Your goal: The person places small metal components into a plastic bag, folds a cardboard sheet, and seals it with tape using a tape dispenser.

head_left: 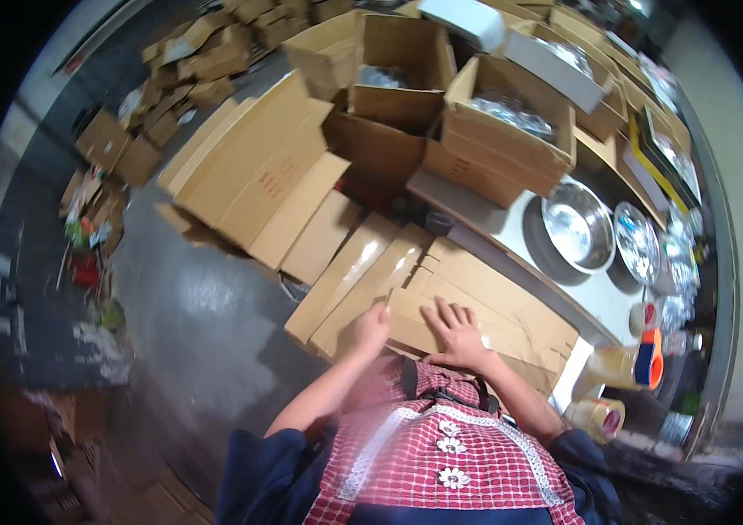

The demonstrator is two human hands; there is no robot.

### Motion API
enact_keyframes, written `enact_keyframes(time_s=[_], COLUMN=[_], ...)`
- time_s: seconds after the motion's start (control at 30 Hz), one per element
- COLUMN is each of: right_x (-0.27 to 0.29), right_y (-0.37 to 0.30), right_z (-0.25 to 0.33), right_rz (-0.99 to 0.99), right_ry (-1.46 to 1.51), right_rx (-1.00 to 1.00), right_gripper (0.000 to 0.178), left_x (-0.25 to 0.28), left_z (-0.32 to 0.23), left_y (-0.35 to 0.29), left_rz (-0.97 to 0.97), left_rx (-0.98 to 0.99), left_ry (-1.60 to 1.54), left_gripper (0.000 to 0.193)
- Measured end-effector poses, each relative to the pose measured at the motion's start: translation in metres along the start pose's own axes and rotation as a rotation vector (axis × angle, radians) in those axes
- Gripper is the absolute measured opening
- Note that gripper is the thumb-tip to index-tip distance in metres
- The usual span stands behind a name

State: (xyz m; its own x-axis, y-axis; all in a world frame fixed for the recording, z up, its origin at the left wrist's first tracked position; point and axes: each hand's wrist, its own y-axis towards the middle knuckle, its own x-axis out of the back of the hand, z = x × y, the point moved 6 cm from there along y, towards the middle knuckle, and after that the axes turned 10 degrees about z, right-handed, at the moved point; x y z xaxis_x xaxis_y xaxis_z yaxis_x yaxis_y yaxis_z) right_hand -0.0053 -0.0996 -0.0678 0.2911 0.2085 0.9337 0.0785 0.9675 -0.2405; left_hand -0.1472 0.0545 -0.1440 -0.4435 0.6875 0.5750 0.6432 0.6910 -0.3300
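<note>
Just in front of my body lie flattened cardboard boxes (494,284), stacked on one another. My left hand (372,331) is closed on the left end of a folded cardboard flap (409,325), thumb up along its edge. Flat on the same cardboard rests my right hand (458,338), its fingers spread and holding nothing. Beyond my left hand are more flat cardboard sheets (358,278) with shiny clear tape along them. A large opened-out carton (271,166) stands tilted farther to the left.
At the right, a white table (511,227) bears a steel basin (578,226), a second shiny bowl (635,242), a tape dispenser (629,363) and a tape roll (597,418). Open cartons (507,131) with plastic-wrapped items stand behind. Scrap cardboard (205,66) is heaped on the grey floor (188,297).
</note>
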Motion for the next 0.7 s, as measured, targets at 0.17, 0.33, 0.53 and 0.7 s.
enact_keyframes(time_s=[0.17, 0.33, 0.53, 0.7], right_x=[-0.020, 0.008, 0.005, -0.013], right_y=[-0.047, -0.049, -0.020, -0.024], right_z=[-0.045, -0.042, -0.036, -0.034], right_rz=[-0.075, -0.124, -0.195, -0.240], right_ry=[0.136, 0.142, 0.200, 0.143], right_rx=[-0.248, -0.263, -0.327, -0.273], right_gripper=[0.121, 0.111, 0.102, 0.089], left_x=[0.002, 0.020, 0.014, -0.014], left_z=[-0.019, -0.054, -0.020, 0.027], left_y=[0.019, 0.033, 0.087, 0.108], left_rz=[0.139, 0.128, 0.143, 0.278], left_rx=[-0.089, -0.145, -0.252, -0.024], left_ry=[0.154, -0.035, -0.188, -0.583], left_gripper=[0.028, 0.036, 0.038, 0.035])
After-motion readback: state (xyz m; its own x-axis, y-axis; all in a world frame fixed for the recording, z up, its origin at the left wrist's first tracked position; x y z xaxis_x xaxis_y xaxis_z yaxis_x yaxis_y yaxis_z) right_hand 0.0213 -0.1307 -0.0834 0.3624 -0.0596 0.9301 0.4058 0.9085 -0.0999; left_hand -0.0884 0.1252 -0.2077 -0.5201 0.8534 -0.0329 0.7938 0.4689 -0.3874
